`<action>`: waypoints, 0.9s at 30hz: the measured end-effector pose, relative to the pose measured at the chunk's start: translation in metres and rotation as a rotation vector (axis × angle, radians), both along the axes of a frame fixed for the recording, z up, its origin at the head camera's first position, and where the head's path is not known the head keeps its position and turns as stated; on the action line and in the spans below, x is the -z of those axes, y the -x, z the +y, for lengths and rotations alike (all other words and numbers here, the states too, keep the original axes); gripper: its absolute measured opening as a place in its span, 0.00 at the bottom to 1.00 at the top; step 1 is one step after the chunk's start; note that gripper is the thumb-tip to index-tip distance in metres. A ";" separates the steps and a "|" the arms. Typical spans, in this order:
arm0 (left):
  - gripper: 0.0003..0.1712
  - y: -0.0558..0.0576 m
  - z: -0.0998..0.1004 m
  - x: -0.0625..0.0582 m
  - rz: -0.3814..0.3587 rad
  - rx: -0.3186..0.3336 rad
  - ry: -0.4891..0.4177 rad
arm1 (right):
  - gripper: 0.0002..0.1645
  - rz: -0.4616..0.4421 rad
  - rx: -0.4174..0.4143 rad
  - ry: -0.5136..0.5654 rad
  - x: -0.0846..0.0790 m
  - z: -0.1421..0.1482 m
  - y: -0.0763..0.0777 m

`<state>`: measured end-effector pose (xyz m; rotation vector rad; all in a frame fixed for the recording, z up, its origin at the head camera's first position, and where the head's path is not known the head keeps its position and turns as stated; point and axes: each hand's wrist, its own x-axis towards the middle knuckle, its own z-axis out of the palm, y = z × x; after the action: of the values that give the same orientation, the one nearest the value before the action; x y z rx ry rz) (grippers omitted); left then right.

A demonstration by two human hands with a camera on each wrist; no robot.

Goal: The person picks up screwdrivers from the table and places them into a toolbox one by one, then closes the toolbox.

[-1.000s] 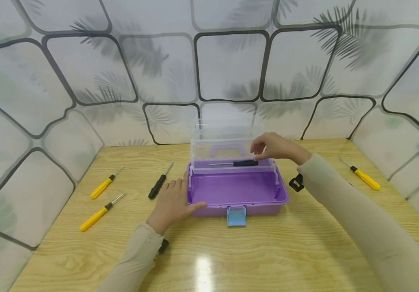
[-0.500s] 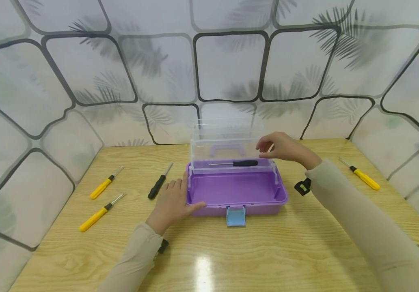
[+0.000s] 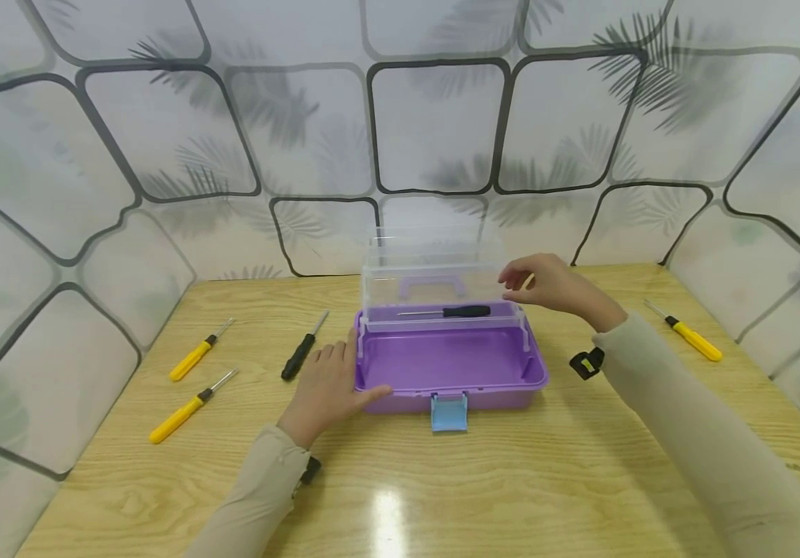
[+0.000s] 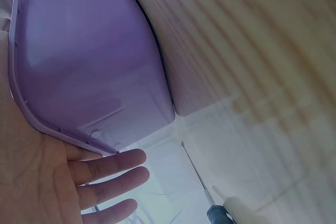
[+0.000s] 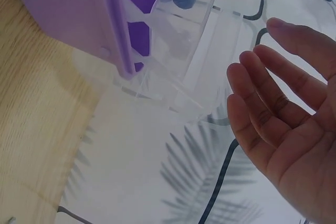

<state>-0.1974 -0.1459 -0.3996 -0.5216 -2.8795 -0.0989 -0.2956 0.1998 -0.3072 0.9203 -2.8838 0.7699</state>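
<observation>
The right hand (image 3: 546, 284), relaxed and empty, drifts right, leaving a black-handled screwdriver (image 3: 467, 311) in the far tray (image 3: 435, 325) of the purple toolbox (image 3: 501, 400), whose left side the straight-fingered left hand (image 3: 326, 391) touches.

Left hand (image 3: 326, 389) rests against the left end of the box (image 3: 498, 400), thumb (image 3: 374, 396) at its front edge; right hand (image 3: 550, 283) is raised near its right rear corner, fingers (image 5: 270, 86) loosely bent.
</observation>
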 end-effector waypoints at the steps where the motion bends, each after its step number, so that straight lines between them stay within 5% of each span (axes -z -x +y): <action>1: 0.65 0.000 0.000 0.000 0.002 0.001 0.001 | 0.11 0.007 0.003 0.001 0.000 0.001 -0.001; 27: 0.64 0.000 -0.001 -0.001 -0.014 0.006 -0.004 | 0.14 0.049 0.112 0.026 0.007 0.035 -0.012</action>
<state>-0.1972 -0.1467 -0.3984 -0.5310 -2.8910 -0.1098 -0.2837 0.2353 -0.3146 0.7568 -2.8474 0.7625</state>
